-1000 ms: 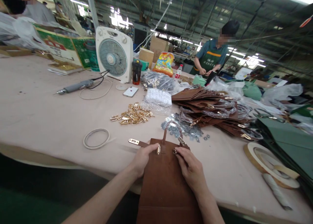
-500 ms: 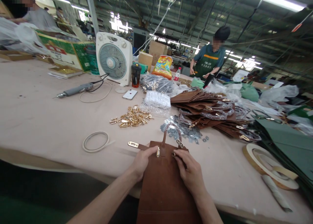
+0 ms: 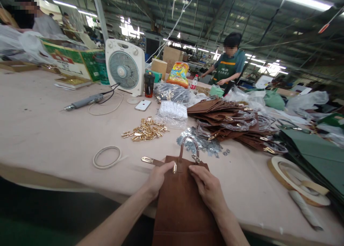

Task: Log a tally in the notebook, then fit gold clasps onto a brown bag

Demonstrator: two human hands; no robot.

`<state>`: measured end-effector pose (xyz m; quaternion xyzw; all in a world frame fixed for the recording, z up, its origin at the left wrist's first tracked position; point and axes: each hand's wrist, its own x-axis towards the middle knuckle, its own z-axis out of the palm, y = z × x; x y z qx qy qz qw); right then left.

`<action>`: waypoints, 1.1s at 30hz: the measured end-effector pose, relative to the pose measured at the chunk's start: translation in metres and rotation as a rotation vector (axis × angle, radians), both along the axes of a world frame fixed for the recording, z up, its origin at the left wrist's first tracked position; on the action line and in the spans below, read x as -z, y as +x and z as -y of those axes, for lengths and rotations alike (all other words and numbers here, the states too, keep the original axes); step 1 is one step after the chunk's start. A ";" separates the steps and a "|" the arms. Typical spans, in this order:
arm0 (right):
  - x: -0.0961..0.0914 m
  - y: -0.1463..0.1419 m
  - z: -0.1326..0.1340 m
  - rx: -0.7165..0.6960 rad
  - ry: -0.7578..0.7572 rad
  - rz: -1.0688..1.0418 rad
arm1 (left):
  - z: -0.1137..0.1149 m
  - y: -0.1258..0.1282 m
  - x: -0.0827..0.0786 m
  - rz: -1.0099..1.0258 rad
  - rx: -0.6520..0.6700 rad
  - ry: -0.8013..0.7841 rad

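Note:
A brown suede bag [image 3: 182,206] lies flat at the table's near edge, its handle [image 3: 188,143] pointing away from me. My left hand [image 3: 157,178] grips the bag's top edge beside a gold clasp [image 3: 174,167], fingers curled on the leather. My right hand [image 3: 208,188] presses on the top edge at the right, fingertips pinched by a gold strap end [image 3: 196,158]. Another strap with a gold tip [image 3: 148,160] sticks out to the left.
A heap of gold fittings [image 3: 145,129], silver plates [image 3: 201,143], a stack of brown bags [image 3: 231,124], a white cord loop [image 3: 106,157], tape rolls [image 3: 295,179], a phone [image 3: 143,105], an electric screwdriver [image 3: 83,102] and a fan [image 3: 124,66] are on the table. A person [image 3: 228,65] works at the far side.
Both hands stay on the bag's top edge with only slight shifts. The person at the far side has moved left. My view has tilted a little.

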<state>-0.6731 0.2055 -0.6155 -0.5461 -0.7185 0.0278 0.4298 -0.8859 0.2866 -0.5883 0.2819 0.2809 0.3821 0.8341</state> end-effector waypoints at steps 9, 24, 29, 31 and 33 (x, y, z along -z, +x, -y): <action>-0.005 -0.010 0.002 0.058 0.045 0.033 | 0.000 0.002 0.002 -0.029 0.017 0.020; 0.003 -0.011 0.009 0.139 0.052 0.084 | 0.002 -0.003 -0.003 -0.017 0.004 -0.004; 0.010 -0.013 0.011 0.106 0.014 0.120 | 0.001 -0.005 -0.003 -0.005 -0.005 0.028; 0.012 -0.015 0.010 0.089 -0.023 0.131 | 0.001 -0.006 -0.004 0.003 -0.012 0.031; 0.013 -0.018 0.011 0.084 -0.055 0.132 | 0.002 -0.006 -0.004 0.004 -0.010 0.039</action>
